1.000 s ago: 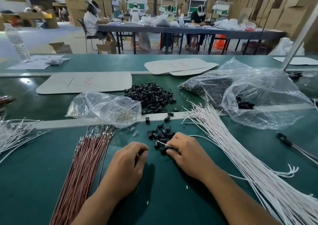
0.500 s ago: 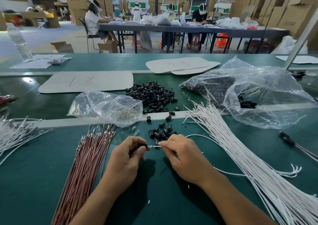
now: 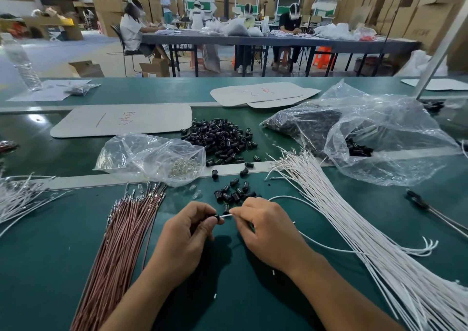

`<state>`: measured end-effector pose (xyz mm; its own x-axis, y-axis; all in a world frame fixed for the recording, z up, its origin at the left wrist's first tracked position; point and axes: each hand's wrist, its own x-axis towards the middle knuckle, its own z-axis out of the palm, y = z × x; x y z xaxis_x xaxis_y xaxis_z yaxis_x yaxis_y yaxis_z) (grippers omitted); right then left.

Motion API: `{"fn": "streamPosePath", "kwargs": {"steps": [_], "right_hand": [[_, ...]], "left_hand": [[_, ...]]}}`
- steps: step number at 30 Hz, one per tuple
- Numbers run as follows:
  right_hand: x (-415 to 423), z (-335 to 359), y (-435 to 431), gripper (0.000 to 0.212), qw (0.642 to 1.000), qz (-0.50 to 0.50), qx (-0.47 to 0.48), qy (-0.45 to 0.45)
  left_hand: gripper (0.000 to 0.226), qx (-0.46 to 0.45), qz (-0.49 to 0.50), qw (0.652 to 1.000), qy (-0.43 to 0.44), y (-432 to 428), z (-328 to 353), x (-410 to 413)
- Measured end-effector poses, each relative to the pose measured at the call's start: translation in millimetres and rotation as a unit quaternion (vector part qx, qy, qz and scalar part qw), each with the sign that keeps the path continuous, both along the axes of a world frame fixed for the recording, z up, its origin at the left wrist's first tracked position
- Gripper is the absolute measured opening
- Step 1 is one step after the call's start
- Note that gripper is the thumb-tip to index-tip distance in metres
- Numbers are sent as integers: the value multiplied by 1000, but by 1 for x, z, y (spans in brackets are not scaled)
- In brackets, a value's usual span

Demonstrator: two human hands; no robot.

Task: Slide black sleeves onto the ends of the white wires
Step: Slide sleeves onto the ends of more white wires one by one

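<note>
Left hand (image 3: 188, 232) pinches a black sleeve (image 3: 215, 217); right hand (image 3: 266, 227) pinches the white wire (image 3: 226, 215), lying left-right, tip at the sleeve.

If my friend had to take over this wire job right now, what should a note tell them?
Left hand: pinching one black sleeve at the fingertips.
Right hand: pinching a white wire, its end pointed into that sleeve.
Spare sleeves: small cluster just beyond the hands, bigger pile farther back.
White wire bundle lies to the right, brown wire bundle to the left.
Done: this sleeve is meeting the wire end; how far on, I cannot tell.
Left: push it on, then sleeve the other white wires.
</note>
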<state>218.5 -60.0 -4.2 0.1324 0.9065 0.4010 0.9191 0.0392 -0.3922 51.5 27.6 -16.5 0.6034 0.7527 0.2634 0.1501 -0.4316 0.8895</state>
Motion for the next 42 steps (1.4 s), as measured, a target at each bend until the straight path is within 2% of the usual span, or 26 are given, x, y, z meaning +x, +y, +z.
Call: {"fn": "streamPosePath", "kwargs": {"steps": [4,9,15,20,23,28,32,36,39,40,42], "right_hand": [[-2,1,0,21,999,-1,20,39],[-6,-1,-1,19,997,45,12,65],[-2,-1,0,19,998,31,45,7],[-7,-3,0,17,994,57,51,81],[-5,-3,1,16,993,38,64,90],[-7,-3,2,15,993,73,33,92],[0,-2,1,35,994,40,30,98],[-2,1,0,39,995,41,49,71],[-2,1,-1,44,996,66,16,63],[1,1,-3,42,996,59,-5,59],[13,4,-5,21,998,33,-20,41]], "left_hand": [[13,0,-5,1000,6,0,-2,1],[12,4,-4,1000,2,-1,0,0],[8,18,-10,1000,6,-2,2,0],[8,33,-5,999,4,1,1,-2],[13,15,-9,1000,-1,0,1,-1],[17,15,-2,1000,10,0,-1,-1],[17,8,31,999,7,2,-2,-1],[13,42,8,998,36,-3,0,0],[12,55,22,998,28,-3,2,0],[13,52,39,998,17,-2,3,-2],[13,53,74,996,2,2,6,-5]]}}
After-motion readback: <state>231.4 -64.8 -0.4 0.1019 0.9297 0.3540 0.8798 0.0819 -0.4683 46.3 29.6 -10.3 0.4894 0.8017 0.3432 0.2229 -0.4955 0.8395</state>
